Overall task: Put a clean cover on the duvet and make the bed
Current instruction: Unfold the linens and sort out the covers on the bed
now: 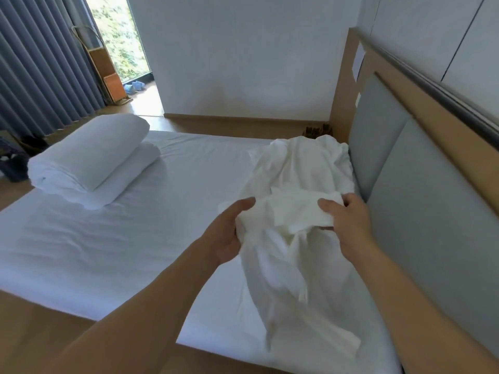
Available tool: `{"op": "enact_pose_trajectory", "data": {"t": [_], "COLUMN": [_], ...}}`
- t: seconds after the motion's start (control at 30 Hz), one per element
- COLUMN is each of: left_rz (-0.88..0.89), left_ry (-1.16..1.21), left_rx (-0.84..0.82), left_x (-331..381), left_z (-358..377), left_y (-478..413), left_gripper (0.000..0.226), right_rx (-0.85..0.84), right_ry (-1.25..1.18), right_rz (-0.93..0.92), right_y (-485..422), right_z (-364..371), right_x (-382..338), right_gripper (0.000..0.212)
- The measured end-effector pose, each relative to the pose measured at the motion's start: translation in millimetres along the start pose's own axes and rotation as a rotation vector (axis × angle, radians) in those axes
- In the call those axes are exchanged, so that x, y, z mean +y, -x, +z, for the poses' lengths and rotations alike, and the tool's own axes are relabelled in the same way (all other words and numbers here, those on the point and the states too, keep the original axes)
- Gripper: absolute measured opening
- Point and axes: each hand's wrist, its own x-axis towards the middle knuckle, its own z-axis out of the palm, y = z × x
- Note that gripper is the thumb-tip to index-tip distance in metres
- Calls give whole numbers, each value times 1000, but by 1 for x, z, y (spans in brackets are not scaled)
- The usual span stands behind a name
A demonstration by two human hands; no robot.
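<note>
A crumpled cream-white duvet cover (302, 168) lies along the head end of the bed, beside the headboard. Part of it is lifted off the mattress. My left hand (229, 233) grips a bunch of the cover from the left, thumb on top. My right hand (348, 214) pinches a folded edge of the same cover from the right. The folded white duvet (91, 157) sits in a thick stack on the far left part of the bed, apart from the cover. The mattress (113, 244) wears a white fitted sheet.
A padded grey headboard (421, 206) in a wooden frame runs along the right. Grey curtains (40, 76) hang at the left, with a wooden rack (105, 66) by the window. Dark bags (13, 163) lie on the wood floor left of the bed.
</note>
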Motion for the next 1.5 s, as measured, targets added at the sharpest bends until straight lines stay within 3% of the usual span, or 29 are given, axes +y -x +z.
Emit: {"op": "enact_pose_trajectory", "data": {"t": [0.13, 0.2, 0.3, 0.4, 0.47, 0.57, 0.63, 0.73, 0.8, 0.9, 0.93, 1.0, 1.03, 1.07, 1.17, 1.27, 1.37, 1.5], "left_rz": [44, 70, 104, 98, 75, 46, 49, 77, 71, 27, 11, -25, -44, -56, -59, -74, -22, 3], "left_ry": [-522, -745, -922, -637, -443, -270, -236, -173, -129, -139, -162, -251, -303, -359, -493, -586, -692, -669], "left_rx": [-126, -80, 178, 379, 465, 405, 344, 316, 290, 241, 223, 191, 184, 194, 295, 376, 426, 442], "left_x": [-18, -18, -4, 14, 34, 69, 88, 110, 120, 131, 136, 150, 160, 171, 200, 207, 220, 254], "left_z": [33, 43, 37, 28, 25, 20, 18, 16, 13, 4, 0, -12, -23, -36, -83, -114, -134, -164], "left_y": [6, 2, -7, -10, -8, -4, 1, -1, -5, -12, -13, -11, -12, -13, -14, -18, -14, -3], "left_gripper": [93, 94, 57, 19, 11, 20, 9, 14, 10, 8, 8, 13, 22, 30, 42, 38, 20, 16], "right_rx": [-141, -200, -301, -342, -264, -181, -275, -469, -504, -392, -302, -117, -66, -39, 40, 1, -71, 81], "right_ry": [89, 112, 28, -87, 10, 352, 448, 410, 428, 488, 497, 548, 585, 603, 630, 730, 824, 765], "right_rz": [-107, -80, -9, 14, -18, 49, 132, 166, 54, -105, -138, -230, -249, -245, -359, -368, -280, -245], "right_y": [22, 32, 35, 33, 32, 37, 43, 59, 65, 63, 59, 49, 43, 37, 25, 29, 46, 70], "right_z": [28, 39, 41, 26, 10, -14, -17, 12, 48, 100, 111, 117, 112, 101, 61, 38, 22, 3], "right_x": [-29, -28, -16, 5, 33, 91, 127, 157, 170, 177, 178, 170, 162, 149, 83, -16, -87, -101], "right_gripper": [17, 17, 12, 18, 35, 107, 141, 164, 168, 156, 135, 65, 41, 33, 47, 16, 9, 33]}}
